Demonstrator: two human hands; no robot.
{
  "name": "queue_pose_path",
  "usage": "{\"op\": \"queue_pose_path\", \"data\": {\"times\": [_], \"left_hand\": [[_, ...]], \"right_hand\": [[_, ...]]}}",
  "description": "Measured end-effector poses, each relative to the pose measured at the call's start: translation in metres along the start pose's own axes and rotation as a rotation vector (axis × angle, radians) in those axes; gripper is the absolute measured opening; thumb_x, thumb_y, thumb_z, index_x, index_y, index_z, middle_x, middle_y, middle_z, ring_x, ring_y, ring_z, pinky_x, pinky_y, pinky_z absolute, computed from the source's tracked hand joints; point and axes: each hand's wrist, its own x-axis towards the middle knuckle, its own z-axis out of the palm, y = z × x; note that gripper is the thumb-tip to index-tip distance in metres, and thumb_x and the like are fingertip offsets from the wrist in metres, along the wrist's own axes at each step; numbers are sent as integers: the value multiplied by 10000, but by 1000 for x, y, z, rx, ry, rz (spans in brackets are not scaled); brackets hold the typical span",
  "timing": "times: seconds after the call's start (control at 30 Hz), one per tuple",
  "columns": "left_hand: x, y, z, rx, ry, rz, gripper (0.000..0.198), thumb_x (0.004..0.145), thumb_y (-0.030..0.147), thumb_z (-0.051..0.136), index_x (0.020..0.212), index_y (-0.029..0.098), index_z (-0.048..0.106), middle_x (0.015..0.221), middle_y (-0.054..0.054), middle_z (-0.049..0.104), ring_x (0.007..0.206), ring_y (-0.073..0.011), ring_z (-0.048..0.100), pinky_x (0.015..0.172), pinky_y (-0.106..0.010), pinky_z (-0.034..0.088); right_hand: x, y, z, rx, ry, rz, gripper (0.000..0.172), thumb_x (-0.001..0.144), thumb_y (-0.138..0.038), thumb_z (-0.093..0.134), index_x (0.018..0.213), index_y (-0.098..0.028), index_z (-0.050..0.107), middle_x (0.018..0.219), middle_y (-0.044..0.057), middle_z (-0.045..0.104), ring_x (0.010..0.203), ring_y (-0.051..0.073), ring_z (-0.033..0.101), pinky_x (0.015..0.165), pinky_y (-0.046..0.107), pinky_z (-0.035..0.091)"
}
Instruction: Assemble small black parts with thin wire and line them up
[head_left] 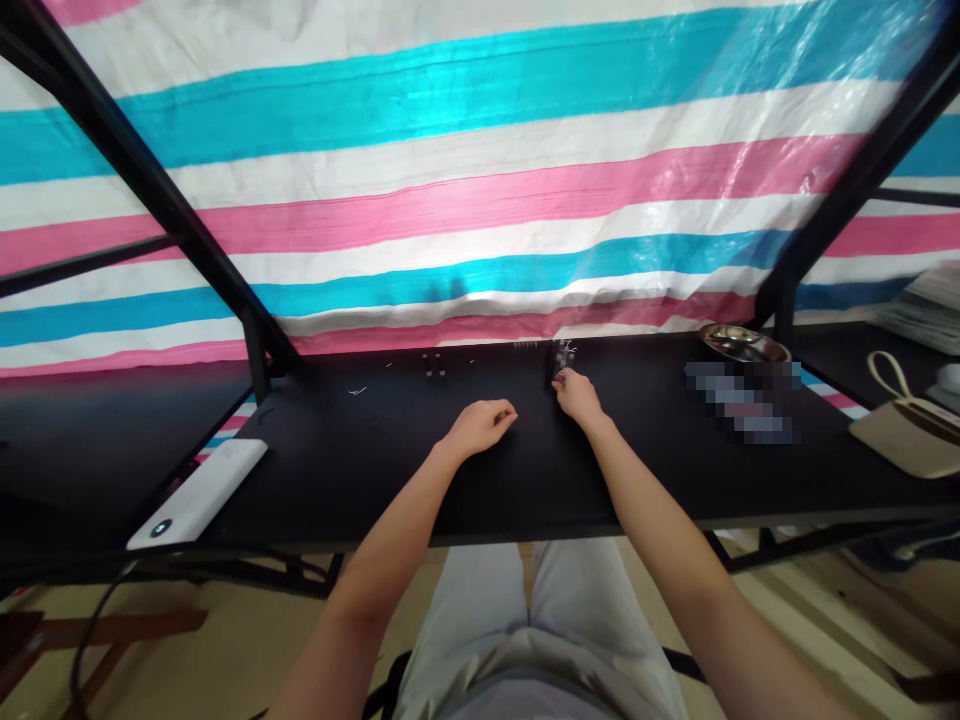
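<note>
My left hand (484,424) rests on the black table (390,470) near its middle, fingers curled into a loose pinch; what it holds, if anything, is too small to see. My right hand (576,392) reaches farther back, fingers closed around a cluster of small dark parts (562,356) standing near the table's far edge. A short row of tiny dark pieces (526,345) lies just left of that cluster. Two small dark upright pieces (433,366) stand to the left, behind my left hand.
A white power bank (202,492) with a cable lies at the table's left front corner. A metal dish (742,343) sits at the back right, a beige pouch (904,432) at the far right. Black frame posts rise on both sides before a striped tarp.
</note>
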Motion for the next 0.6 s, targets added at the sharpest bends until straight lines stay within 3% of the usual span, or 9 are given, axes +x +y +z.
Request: {"op": "queue_pose_path", "data": {"times": [0.13, 0.37, 0.6], "left_hand": [[0, 0, 0, -9, -3, -2, 188, 811, 326, 503, 830, 215, 653, 681, -2, 628, 574, -117, 520, 588, -233, 382], [1, -2, 1, -15, 0, 4, 177, 808, 316, 509, 825, 216, 654, 675, -3, 626, 572, -119, 519, 584, -234, 379], [0, -1, 0, 23, -8, 11, 184, 822, 317, 493, 841, 222, 650, 688, 0, 627, 568, -117, 520, 572, -228, 363]], "right_hand": [[0, 7, -5, 17, 41, 48, 248, 825, -168, 459, 1038, -138, 580, 928, 137, 657, 861, 225, 619, 721, 285, 423], [0, 9, -11, -34, 50, 198, 255, 835, -296, 484, 970, -154, 648, 940, 159, 661, 883, 258, 625, 717, 309, 429], [-1, 6, -10, -55, 53, 210, 260, 804, -349, 526, 941, -195, 685, 916, 137, 670, 860, 261, 633, 699, 318, 446]]}}
